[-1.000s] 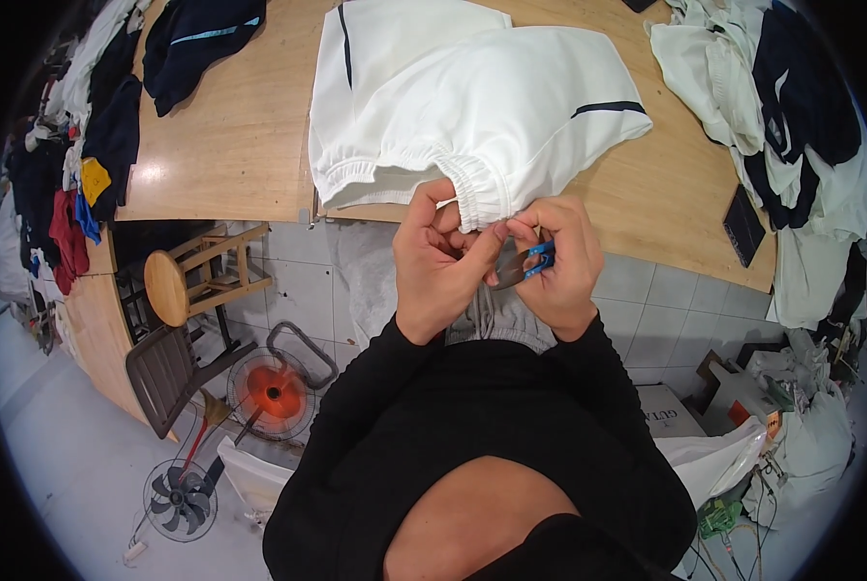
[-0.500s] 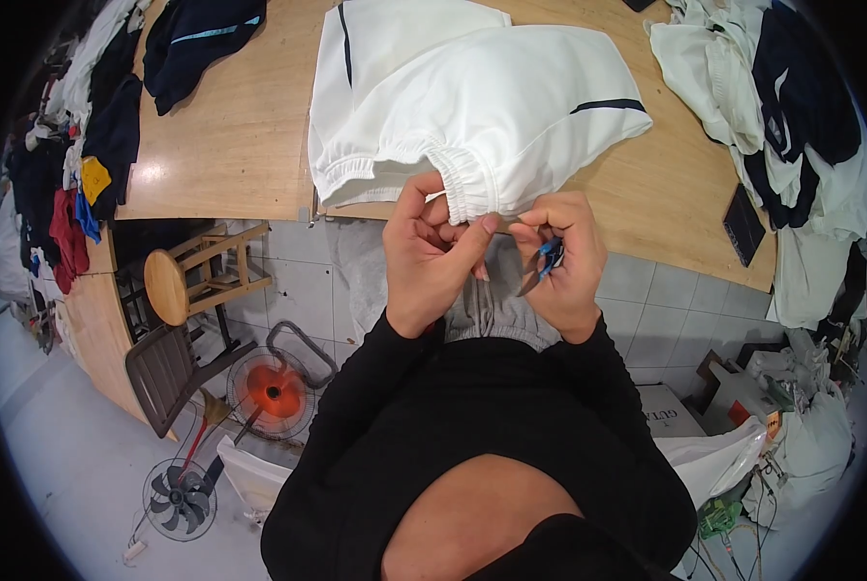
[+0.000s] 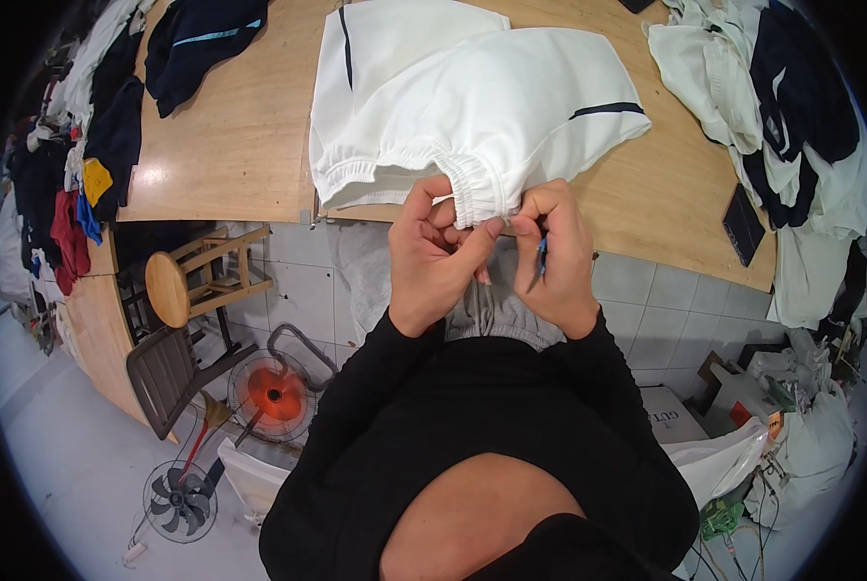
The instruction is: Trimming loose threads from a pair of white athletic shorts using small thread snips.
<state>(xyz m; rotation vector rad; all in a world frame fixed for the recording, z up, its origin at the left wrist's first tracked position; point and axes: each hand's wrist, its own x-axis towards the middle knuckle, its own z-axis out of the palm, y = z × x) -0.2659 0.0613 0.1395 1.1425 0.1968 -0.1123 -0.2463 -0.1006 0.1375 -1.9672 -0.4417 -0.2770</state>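
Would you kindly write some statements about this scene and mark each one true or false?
The left hand grips the elastic waistband of the white shorts. True.
The right hand is empty. False: it holds blue-handled thread snips.
A navy garment with a light-blue stripe lies on the wooden table. True.
The orange-centred fan stands to the person's right. False: it is on the left.
The white shorts have red stripes. False: their trim is navy.

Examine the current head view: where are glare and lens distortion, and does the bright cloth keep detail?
Head view: glare whitens the wooden tabletop near its left end; head view: corners fall to black, and the side table looks bowed near the left rim; head view: the white garment is bright, yet its folds and dark stripes show.
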